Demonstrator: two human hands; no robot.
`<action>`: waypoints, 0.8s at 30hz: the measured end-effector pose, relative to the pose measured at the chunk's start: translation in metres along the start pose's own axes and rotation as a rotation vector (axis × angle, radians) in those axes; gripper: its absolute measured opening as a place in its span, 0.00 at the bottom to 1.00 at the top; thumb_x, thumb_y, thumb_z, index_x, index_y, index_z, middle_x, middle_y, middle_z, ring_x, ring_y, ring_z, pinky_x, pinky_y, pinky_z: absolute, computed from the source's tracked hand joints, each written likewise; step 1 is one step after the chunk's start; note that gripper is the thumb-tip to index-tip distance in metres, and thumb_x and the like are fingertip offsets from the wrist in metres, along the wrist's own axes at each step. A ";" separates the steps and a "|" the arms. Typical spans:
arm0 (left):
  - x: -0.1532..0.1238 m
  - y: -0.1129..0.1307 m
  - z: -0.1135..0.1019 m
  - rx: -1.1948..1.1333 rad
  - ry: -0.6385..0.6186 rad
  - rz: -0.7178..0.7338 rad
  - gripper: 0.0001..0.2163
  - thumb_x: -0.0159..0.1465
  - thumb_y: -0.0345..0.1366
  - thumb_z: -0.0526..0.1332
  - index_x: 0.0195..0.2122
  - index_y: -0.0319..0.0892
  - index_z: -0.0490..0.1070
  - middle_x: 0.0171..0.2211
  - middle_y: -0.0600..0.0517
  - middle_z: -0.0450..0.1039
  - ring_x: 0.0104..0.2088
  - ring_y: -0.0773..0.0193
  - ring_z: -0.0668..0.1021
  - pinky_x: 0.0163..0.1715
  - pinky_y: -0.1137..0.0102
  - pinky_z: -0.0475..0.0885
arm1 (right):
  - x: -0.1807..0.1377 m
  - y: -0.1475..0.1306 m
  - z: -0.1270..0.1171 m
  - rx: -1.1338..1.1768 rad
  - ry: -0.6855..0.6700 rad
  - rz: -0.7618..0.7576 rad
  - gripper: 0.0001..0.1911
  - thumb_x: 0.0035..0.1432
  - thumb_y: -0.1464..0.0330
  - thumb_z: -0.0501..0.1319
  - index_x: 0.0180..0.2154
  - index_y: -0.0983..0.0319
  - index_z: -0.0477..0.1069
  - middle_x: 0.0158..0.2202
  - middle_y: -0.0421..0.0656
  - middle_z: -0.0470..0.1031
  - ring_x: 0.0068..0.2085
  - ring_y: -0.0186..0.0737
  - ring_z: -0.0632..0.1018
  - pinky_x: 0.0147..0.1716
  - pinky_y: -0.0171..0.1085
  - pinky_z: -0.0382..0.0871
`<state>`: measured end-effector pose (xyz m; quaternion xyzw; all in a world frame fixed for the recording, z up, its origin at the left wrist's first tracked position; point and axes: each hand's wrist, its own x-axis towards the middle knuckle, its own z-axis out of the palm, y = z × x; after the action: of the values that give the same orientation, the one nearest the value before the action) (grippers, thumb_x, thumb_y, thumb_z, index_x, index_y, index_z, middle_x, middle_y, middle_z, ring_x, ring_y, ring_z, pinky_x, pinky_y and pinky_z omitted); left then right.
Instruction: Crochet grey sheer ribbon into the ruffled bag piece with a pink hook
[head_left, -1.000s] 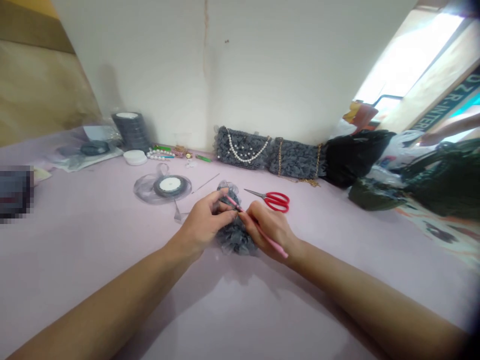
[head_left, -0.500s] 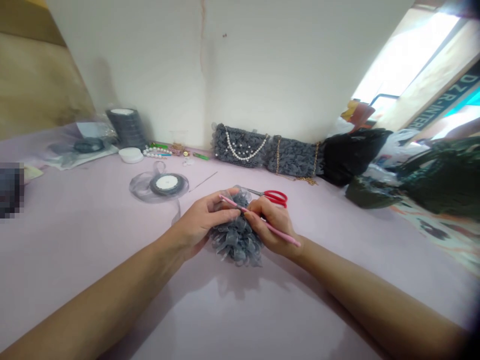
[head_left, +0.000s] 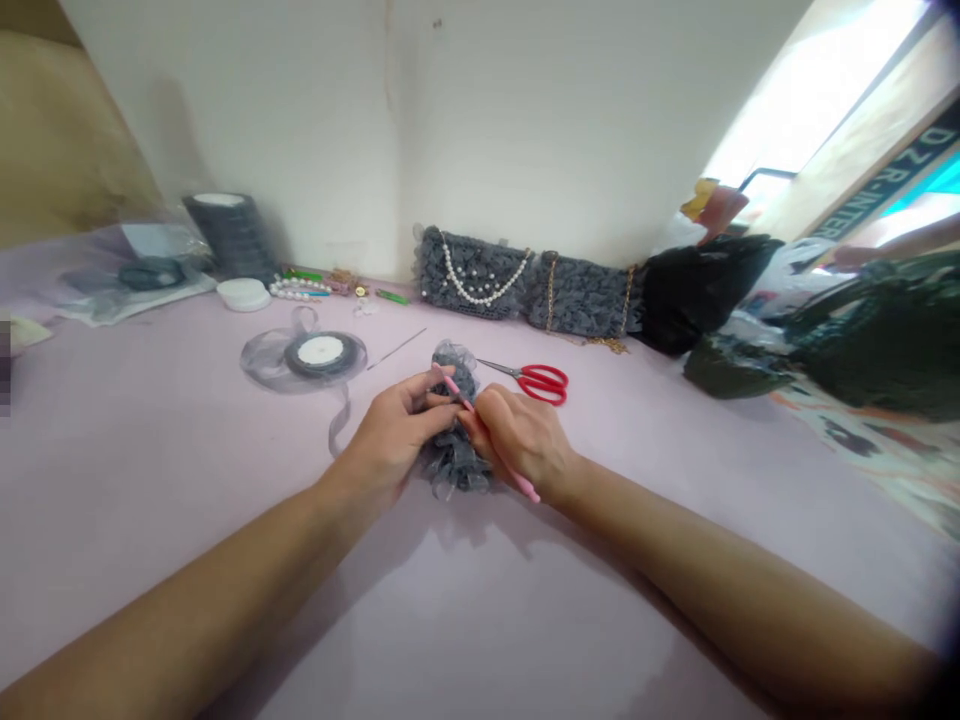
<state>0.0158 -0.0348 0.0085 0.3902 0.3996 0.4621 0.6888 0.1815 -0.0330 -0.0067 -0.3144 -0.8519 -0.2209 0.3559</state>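
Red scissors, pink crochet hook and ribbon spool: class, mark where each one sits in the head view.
red scissors [head_left: 545,381]: head view, on the red handle loops.
pink crochet hook [head_left: 451,385]: head view, on the shaft above the fingers.
ribbon spool [head_left: 321,352]: head view, on its white centre disc.

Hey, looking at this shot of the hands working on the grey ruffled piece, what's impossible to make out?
Head view:
- Tip of the pink hook: buried in the grey ruffled piece, between the left hand and right hand.
- Middle of the hook's shaft: covered by the right hand's fingers.
- Patch at the left edge: pixelated and cut off.
- Small items by the wall: too small to identify.
- Sign lettering, upper right: cut by the frame.
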 end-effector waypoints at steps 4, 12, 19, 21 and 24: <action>0.000 0.014 -0.009 -0.014 -0.138 -0.154 0.25 0.54 0.29 0.69 0.54 0.40 0.72 0.33 0.52 0.78 0.31 0.67 0.78 0.34 0.72 0.72 | -0.002 0.007 0.000 0.191 0.030 -0.003 0.12 0.70 0.68 0.50 0.31 0.59 0.58 0.24 0.38 0.66 0.22 0.33 0.66 0.21 0.33 0.56; 0.004 0.026 -0.024 0.076 -0.235 -0.146 0.26 0.51 0.30 0.73 0.53 0.44 0.74 0.34 0.54 0.76 0.33 0.66 0.79 0.36 0.73 0.73 | 0.001 0.018 -0.010 0.366 -0.017 -0.076 0.09 0.68 0.69 0.53 0.32 0.59 0.59 0.28 0.42 0.72 0.27 0.35 0.73 0.24 0.34 0.64; 0.005 0.037 -0.030 0.152 -0.232 -0.168 0.25 0.53 0.29 0.71 0.54 0.44 0.73 0.35 0.51 0.78 0.33 0.64 0.79 0.33 0.72 0.74 | 0.004 0.021 -0.016 0.336 -0.042 -0.118 0.10 0.67 0.71 0.54 0.31 0.60 0.60 0.28 0.43 0.73 0.28 0.35 0.73 0.25 0.34 0.65; 0.005 0.039 -0.032 0.166 -0.207 -0.191 0.25 0.53 0.30 0.70 0.54 0.44 0.73 0.36 0.50 0.78 0.33 0.63 0.80 0.33 0.71 0.74 | 0.005 0.021 -0.017 0.327 -0.051 -0.124 0.10 0.67 0.71 0.54 0.31 0.60 0.60 0.28 0.43 0.73 0.27 0.35 0.73 0.25 0.34 0.65; 0.006 0.041 -0.033 0.177 -0.175 -0.213 0.25 0.53 0.29 0.70 0.54 0.44 0.74 0.37 0.48 0.79 0.33 0.62 0.80 0.34 0.69 0.75 | 0.006 0.023 -0.018 0.317 -0.070 -0.138 0.10 0.67 0.71 0.53 0.31 0.60 0.60 0.29 0.44 0.74 0.27 0.35 0.73 0.25 0.34 0.65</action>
<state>-0.0260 -0.0123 0.0322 0.4435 0.4164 0.3139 0.7290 0.2021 -0.0254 0.0128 -0.2027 -0.9074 -0.0964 0.3553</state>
